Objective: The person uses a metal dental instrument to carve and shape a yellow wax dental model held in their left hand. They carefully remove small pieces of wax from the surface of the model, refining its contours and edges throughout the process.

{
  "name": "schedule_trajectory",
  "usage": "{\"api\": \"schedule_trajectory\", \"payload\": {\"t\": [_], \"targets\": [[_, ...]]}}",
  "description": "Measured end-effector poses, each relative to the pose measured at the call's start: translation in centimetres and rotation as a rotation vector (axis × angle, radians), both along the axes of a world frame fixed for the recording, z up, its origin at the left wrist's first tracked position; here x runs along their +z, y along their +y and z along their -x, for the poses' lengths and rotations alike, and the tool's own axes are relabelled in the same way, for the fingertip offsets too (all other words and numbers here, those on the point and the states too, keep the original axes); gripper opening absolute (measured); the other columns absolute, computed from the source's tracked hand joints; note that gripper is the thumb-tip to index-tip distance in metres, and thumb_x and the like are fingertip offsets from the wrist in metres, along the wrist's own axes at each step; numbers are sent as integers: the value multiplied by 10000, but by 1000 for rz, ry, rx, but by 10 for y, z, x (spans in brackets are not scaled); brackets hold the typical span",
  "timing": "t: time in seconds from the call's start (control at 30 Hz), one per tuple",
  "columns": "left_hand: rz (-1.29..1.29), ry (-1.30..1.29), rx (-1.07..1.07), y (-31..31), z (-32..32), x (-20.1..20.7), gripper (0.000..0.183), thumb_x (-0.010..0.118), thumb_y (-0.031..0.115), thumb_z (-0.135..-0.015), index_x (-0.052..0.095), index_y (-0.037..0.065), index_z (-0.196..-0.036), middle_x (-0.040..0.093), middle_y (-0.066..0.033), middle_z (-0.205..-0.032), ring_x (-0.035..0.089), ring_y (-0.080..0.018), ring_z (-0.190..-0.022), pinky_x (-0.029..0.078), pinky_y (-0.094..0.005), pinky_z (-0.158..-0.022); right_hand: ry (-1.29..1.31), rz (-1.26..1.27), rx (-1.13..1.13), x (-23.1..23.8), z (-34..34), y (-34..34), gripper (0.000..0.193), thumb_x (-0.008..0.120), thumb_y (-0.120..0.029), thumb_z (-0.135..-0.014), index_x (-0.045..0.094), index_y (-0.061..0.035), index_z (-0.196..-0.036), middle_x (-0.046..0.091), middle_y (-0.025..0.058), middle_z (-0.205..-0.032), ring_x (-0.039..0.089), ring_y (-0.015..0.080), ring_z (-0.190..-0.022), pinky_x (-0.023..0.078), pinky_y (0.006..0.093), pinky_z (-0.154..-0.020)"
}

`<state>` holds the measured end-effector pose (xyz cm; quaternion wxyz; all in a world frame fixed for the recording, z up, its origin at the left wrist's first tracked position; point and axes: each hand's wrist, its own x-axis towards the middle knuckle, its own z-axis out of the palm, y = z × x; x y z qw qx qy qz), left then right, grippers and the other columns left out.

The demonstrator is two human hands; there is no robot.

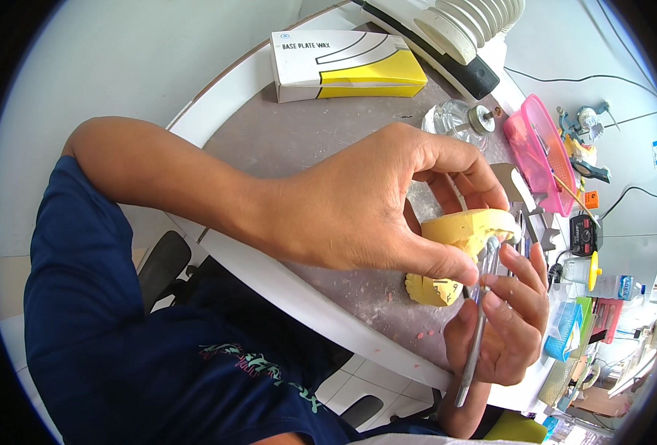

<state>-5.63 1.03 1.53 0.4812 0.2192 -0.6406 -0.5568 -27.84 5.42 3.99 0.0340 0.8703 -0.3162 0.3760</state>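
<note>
My left hand (343, 196) reaches in from the left with its back up. Its thumb and fingers are closed around a yellow plaster dental cast (468, 226), and pale teeth show along the cast's right edge. Between the fingertips of my right hand (506, 319) is a slim metal dental carving tool (475, 348). The tool's rounded tip is at the tooth side of the cast; whether it touches cannot be made out. A second yellow dental cast (433, 291), with dark marks on it, lies on the grey tabletop just below my left thumb.
A white and yellow carton (347, 67) lies at the back, near a glass spirit burner (458, 119). A white ribbed hose (469, 26) stands beyond. Rightward are a pink basket (539, 156) of tools, a black control box (584, 236) and a water bottle (617, 287). Pink crumbs dot the table.
</note>
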Motion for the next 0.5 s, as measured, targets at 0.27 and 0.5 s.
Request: {"api": "schedule_trajectory", "payload": {"t": [0.27, 0.5], "targets": [[45, -142, 0, -3, -3, 0, 543, 828, 193, -784, 602, 29, -1250, 649, -71, -1163, 621, -127, -1060, 587, -261, -784, -33, -1, -9, -4, 3, -5, 199, 726, -157, -872, 576, -104, -992, 679, 81, -894, 702, 327, -981, 453, 580, -1013], [-60, -22, 48, -2, 2, -4, 461, 797, 217, -813, 632, -53, -1149, 684, -114, -1031, 646, -173, -981, 533, -316, -889, -298, -183, -52, -11, 8, -18, 209, 645, -126, -882, 571, 16, -1016, 650, 170, -966, 645, 301, -988, 437, 546, -1027]]}}
